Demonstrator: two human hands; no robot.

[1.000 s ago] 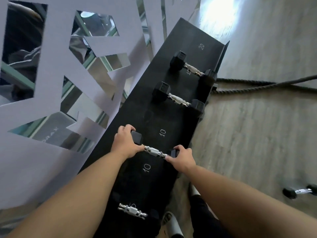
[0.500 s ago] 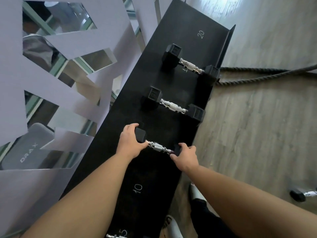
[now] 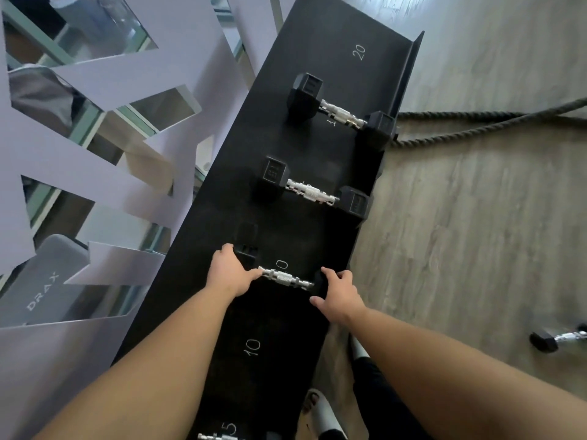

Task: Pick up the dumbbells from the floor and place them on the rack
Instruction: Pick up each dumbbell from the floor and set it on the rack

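Both arms reach forward; the left hand point(image 3: 229, 274) and right hand point(image 3: 339, 296) each grasp an end of a black hex chrome-handled dumbbell point(image 3: 283, 277) lying across the black rack shelf point(image 3: 320, 33), bare shelf beyond and behind it.

Both your forearms reach forward and up from the bottom edge, bare, converging toward the middle. Your left hand point(image 3: 230, 274) lies palm down, wrist straight, fingers point(image 3: 226, 251) curled over and closed around what it grips, thumb pointing inward to the right. Your right hand point(image 3: 338, 295) sits just beside it, slightly lower, palm down, fingers hooked forward and closed, thumb point(image 3: 317, 301) splayed out to the left.
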